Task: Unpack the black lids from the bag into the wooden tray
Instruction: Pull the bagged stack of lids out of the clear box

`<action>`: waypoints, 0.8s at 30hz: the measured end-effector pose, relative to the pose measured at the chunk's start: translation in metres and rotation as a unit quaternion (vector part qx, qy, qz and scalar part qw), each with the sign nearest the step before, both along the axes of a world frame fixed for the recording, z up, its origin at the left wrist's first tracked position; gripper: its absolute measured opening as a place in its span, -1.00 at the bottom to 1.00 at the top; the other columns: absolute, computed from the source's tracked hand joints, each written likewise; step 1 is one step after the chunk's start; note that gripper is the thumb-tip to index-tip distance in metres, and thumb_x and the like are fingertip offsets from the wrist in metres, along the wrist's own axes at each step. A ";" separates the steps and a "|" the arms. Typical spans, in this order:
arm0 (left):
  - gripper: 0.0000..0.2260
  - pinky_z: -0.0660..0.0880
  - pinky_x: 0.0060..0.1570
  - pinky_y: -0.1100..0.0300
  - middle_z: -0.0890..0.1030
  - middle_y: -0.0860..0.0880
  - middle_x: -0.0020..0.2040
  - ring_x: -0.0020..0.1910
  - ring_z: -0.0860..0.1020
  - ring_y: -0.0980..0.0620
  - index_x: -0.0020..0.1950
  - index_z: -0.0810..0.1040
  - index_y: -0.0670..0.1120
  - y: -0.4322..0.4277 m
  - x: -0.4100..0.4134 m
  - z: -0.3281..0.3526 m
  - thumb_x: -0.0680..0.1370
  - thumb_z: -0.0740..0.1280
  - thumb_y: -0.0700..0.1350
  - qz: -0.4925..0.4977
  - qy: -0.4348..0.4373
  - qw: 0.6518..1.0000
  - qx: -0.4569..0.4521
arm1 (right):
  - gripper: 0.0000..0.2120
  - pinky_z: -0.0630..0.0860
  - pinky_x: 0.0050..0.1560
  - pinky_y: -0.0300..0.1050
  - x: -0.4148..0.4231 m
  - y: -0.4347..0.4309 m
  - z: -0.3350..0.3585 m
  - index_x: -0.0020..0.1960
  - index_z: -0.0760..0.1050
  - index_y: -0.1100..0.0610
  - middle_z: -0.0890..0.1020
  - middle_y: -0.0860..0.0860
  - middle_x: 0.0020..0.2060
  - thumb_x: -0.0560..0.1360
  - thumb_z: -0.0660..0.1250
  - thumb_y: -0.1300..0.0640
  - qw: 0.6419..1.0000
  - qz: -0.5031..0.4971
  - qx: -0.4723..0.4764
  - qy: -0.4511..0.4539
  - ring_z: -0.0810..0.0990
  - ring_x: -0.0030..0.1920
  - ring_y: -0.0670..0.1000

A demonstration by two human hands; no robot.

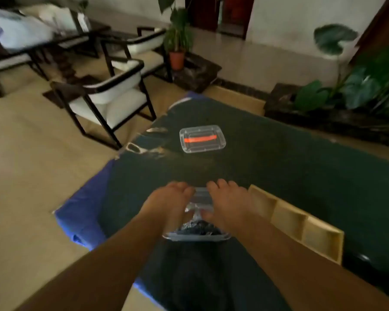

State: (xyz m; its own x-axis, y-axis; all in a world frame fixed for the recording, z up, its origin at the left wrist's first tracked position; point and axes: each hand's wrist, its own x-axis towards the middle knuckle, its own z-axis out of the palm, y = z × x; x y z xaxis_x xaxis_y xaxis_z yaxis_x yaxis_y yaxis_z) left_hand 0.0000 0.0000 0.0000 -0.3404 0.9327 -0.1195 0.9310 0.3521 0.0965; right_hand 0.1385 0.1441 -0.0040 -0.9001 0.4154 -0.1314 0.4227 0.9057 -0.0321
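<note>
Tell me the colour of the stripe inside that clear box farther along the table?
Orange-red stripe, seen in the head view.

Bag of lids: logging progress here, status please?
Left hand, right hand both gripping clear bag. Dark lids inside; wooden tray looks empty. Nothing between.

Dim room: tan floor (pixel 27 167), white wall (pixel 285 23), 2 dark-framed armchairs (pixel 108 97), potted plant (pixel 177 41).

Near the middle of my frame I see a clear rectangular plastic container with an orange-red stripe (pixel 202 138) on the dark green table cloth (pixel 290 158). Upper left stand dark-framed white-cushioned chairs (pixel 108 95); a terracotta-potted green plant (pixel 177 48) sits at upper centre.
</note>
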 end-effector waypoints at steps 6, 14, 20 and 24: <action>-0.30 0.35 0.49 -0.08 0.44 -0.04 0.59 0.58 0.33 -0.11 0.58 0.43 0.05 0.016 -0.008 -0.085 0.50 0.43 0.30 -0.038 -0.077 0.991 -0.107 | -0.43 0.47 0.32 0.27 -0.015 0.003 -0.072 0.35 0.45 -0.05 0.59 0.01 0.24 0.45 0.42 -0.30 0.989 0.034 -0.112 -0.094 0.58 0.26 0.12; -0.10 0.47 0.35 -0.18 0.50 -0.05 0.50 0.38 0.51 -0.21 0.61 0.24 0.04 0.038 -0.018 -0.131 0.40 0.47 0.39 -0.046 0.006 0.981 -0.190 | -0.12 0.37 0.36 0.37 -0.045 0.013 -0.121 0.46 0.34 -0.03 0.59 0.01 0.30 0.28 0.60 -0.29 0.975 0.044 -0.111 -0.186 0.58 0.26 0.15; -0.22 0.50 0.34 -0.22 0.55 -0.05 0.40 0.34 0.51 -0.20 0.54 0.31 0.04 0.041 -0.017 -0.133 0.42 0.51 0.26 -0.025 0.004 0.981 -0.193 | -0.18 0.41 0.35 0.35 -0.048 0.011 -0.129 0.42 0.35 -0.06 0.60 0.01 0.26 0.27 0.65 -0.16 0.974 0.013 -0.136 -0.182 0.61 0.21 0.14; -0.22 0.52 0.22 -0.11 0.60 -0.02 0.31 0.23 0.55 -0.15 0.47 0.38 0.05 0.033 -0.019 -0.108 0.36 0.45 0.38 -0.029 0.003 0.987 -0.159 | -0.18 0.30 0.43 0.49 -0.049 0.007 -0.103 0.42 0.35 -0.05 0.58 0.00 0.27 0.28 0.64 -0.15 0.976 0.010 -0.136 -0.167 0.57 0.27 0.13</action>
